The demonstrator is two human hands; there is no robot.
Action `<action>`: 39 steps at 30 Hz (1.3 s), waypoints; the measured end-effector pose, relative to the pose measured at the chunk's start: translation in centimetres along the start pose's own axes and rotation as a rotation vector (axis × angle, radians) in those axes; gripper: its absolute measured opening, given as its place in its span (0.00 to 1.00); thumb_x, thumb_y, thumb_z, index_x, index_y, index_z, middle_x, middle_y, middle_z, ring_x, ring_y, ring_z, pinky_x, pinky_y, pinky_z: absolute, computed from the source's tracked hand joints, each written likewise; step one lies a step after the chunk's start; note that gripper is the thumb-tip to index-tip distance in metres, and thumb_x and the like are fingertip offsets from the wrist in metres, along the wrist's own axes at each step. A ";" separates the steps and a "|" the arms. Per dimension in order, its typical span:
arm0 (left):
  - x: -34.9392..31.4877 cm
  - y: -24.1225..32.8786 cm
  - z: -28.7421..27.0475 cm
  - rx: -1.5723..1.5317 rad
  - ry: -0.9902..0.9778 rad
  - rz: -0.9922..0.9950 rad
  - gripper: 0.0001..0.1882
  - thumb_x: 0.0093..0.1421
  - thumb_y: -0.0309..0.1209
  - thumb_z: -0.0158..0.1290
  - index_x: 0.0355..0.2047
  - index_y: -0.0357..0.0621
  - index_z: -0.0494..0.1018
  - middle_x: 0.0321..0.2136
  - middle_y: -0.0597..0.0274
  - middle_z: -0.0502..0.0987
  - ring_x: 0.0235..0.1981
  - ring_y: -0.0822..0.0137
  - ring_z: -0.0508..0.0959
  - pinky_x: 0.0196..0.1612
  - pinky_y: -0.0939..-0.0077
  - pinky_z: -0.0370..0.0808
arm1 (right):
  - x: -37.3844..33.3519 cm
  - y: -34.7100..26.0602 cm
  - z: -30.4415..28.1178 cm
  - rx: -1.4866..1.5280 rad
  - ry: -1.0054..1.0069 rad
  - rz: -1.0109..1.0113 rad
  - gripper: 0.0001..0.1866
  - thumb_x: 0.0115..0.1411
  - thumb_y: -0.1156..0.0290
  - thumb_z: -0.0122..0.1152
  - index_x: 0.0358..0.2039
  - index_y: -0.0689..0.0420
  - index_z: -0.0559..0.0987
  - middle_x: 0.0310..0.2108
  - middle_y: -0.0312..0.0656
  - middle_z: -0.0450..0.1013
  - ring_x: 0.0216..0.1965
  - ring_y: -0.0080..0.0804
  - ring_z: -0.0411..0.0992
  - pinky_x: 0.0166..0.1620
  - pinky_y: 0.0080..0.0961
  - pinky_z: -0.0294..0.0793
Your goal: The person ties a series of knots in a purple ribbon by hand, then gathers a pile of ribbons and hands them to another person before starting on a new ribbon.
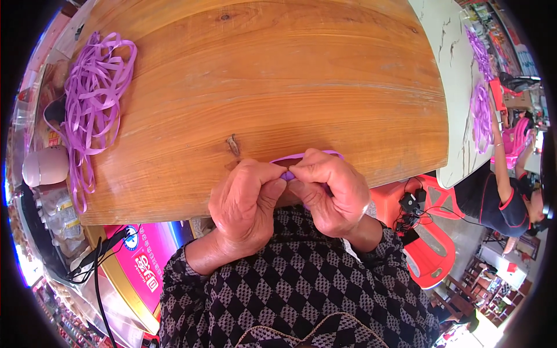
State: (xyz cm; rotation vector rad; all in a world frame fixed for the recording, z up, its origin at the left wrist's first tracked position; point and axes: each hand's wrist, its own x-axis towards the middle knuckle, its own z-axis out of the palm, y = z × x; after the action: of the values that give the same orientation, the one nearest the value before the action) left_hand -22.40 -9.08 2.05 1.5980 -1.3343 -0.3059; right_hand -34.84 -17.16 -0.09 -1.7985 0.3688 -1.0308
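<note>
Both hands meet at the near edge of the wooden table [278, 110]. Between the fingertips is a small folded or knotted bit of purple ribbon [288, 176]. My left hand [246, 200] pinches it from the left with thumb and forefinger. From the other side my right hand [332, 191] pinches it too, its fingers curled under. A thin strand of the same ribbon arcs over the tabletop just beyond the fingers. How the ribbon is folded is mostly covered by the fingers.
A tangled heap of purple ribbon [98, 93] hangs over the table's left side, above a pinkish rounded object [46, 165]. On the right, a white marbled table [455, 75] carries more purple ribbon [481, 110], beside a co-worker [505, 197]. A red plastic stool [429, 255] holds black cables.
</note>
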 end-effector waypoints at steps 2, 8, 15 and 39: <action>0.6 0.2 -0.5 -0.116 -0.121 -0.052 0.05 0.51 0.23 0.55 0.29 0.38 0.72 0.22 0.59 0.73 0.23 0.65 0.74 0.26 0.79 0.69 | -0.4 -0.1 -0.1 0.035 0.049 0.030 0.08 0.50 0.84 0.58 0.32 0.64 0.71 0.22 0.44 0.69 0.20 0.30 0.66 0.22 0.22 0.63; 0.2 -0.3 -0.7 -0.490 -0.100 -0.299 0.04 0.54 0.24 0.54 0.30 0.39 0.72 0.25 0.63 0.75 0.25 0.72 0.75 0.28 0.83 0.70 | 0.1 -0.9 -0.1 0.062 0.077 0.055 0.07 0.50 0.81 0.59 0.32 0.63 0.73 0.23 0.43 0.71 0.22 0.32 0.70 0.24 0.23 0.66; 0.1 0.3 -1.5 -0.050 -0.096 -0.009 0.05 0.52 0.24 0.55 0.30 0.38 0.72 0.22 0.59 0.74 0.20 0.65 0.73 0.22 0.77 0.69 | 0.5 -2.1 -0.4 0.077 -0.009 0.174 0.07 0.52 0.81 0.59 0.32 0.66 0.72 0.26 0.42 0.71 0.25 0.24 0.67 0.28 0.16 0.65; 0.4 -0.3 -1.3 0.263 -0.092 0.589 0.19 0.34 0.21 0.54 0.32 0.29 0.71 0.20 0.56 0.68 0.17 0.62 0.70 0.15 0.76 0.65 | -0.7 -1.1 0.2 -0.097 -0.112 -0.080 0.11 0.41 0.87 0.59 0.28 0.64 0.72 0.19 0.44 0.65 0.17 0.39 0.64 0.19 0.30 0.61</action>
State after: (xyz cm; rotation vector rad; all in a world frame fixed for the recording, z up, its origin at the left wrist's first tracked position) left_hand -21.19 -8.77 2.59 1.3272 -1.9039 0.1657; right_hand -35.37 -16.07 0.53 -1.9626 0.2843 -0.9757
